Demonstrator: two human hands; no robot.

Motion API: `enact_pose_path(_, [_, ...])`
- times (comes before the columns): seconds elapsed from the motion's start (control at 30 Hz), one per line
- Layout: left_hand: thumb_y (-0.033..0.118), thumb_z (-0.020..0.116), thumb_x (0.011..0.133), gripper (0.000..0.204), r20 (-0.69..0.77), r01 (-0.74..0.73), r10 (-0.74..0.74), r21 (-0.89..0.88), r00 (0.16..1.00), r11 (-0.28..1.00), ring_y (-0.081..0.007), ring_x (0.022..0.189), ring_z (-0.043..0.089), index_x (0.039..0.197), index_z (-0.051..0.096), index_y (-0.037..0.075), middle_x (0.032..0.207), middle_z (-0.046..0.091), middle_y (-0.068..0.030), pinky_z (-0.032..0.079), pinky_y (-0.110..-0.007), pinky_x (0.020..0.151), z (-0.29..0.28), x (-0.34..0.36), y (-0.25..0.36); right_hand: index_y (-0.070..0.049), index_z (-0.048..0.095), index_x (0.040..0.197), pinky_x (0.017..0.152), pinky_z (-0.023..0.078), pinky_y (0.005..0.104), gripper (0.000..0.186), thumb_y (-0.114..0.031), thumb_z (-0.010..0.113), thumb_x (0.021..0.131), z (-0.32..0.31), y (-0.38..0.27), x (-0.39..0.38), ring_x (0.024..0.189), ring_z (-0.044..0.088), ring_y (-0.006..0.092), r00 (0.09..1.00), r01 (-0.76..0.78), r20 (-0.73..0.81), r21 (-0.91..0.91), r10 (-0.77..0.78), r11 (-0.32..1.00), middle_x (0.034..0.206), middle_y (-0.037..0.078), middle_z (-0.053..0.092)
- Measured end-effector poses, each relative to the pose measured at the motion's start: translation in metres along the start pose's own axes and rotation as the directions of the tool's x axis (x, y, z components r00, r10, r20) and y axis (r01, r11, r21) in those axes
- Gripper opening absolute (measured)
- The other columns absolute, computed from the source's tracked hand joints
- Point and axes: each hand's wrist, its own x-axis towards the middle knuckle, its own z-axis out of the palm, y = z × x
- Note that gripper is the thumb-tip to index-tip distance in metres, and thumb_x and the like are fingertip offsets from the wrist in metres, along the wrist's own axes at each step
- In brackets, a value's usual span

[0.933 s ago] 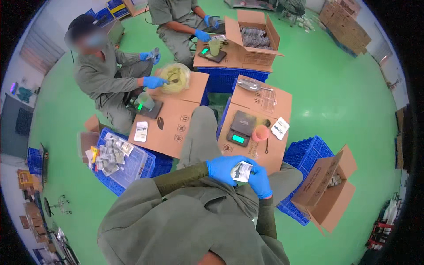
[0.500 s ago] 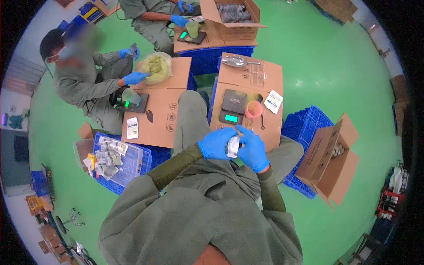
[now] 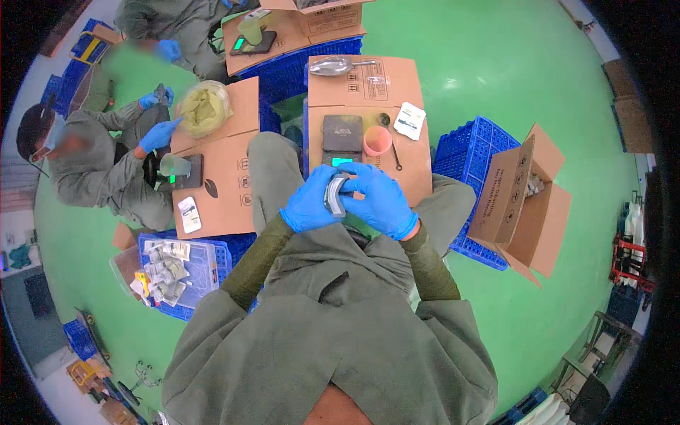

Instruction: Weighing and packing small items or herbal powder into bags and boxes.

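Fingers of the left hand [image 3: 309, 207] and right hand [image 3: 381, 200], both blue-gloved, are closed around a small grey-and-white pouch [image 3: 333, 196], held above the lap near the scale [image 3: 342, 139]. Grip looks slight; the pouch could be dropped or its contents spilled.

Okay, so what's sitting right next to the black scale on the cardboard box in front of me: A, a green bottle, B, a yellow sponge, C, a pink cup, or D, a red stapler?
C: a small pink cup stands just right of the black scale on the cardboard box, beyond both gloved hands.
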Motion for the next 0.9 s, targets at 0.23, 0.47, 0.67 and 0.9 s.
enact_pose_path(0.23, [0.029,0.088,0.066,0.07,0.006,-0.065,0.065,0.069,0.998,0.996,-0.0351,0.107,0.054,0.122,0.053,0.004,0.114,0.053,-0.0169,0.046,-0.044,0.094,-0.004,0.013,0.015,-0.007,0.072,0.094,0.082,0.051,0.0463,0.023,-0.022,0.069,0.077,0.013,-0.001,0.009,0.102,0.062,0.0343,0.999,-0.047,-0.03,-0.297,0.04,0.954,0.11,0.014,0.065])
enact_pose_path(0.47, [0.025,0.087,0.069,0.066,-0.09,0.009,-0.005,0.039,0.996,0.999,-0.0316,0.105,0.053,0.118,0.05,0.004,0.11,0.051,-0.014,0.046,-0.04,0.094,-0.019,0.014,-0.004,-0.009,0.074,0.095,0.088,0.052,0.038,0.015,-0.015,0.073,0.082,-0.015,0.013,0.02,0.105,0.065,0.0268,0.992,0.057,-0.12,0.163,-0.038,0.985,0.123,0.009,0.066])
enact_pose_path(0.67, [0.022,0.087,0.07,0.062,-0.185,0.063,-0.052,0.053,0.981,0.997,-0.0274,0.104,0.053,0.116,0.049,0.006,0.108,0.049,-0.0116,0.045,-0.039,0.094,-0.038,0.019,-0.028,-0.003,0.071,0.106,0.088,0.053,0.0335,0.026,-0.023,0.071,0.089,-0.032,0.133,0.008,0.1,0.068,0.0245,0.728,-0.57,-0.324,0.202,0.603,0.797,0.107,0.015,0.071])
enact_pose_path(0.9, [0.022,0.088,0.069,0.063,-0.273,0.149,-0.138,0.019,0.952,0.989,-0.027,0.104,0.053,0.115,0.049,0.006,0.108,0.049,-0.0103,0.045,-0.039,0.094,-0.046,0.038,-0.082,-0.007,0.072,0.105,0.083,0.053,0.0463,0.031,-0.031,0.067,0.086,0.037,0.276,-0.025,0.095,0.066,0.0365,0.793,-0.591,-0.372,-0.278,0.483,0.757,0.098,0.017,0.068])
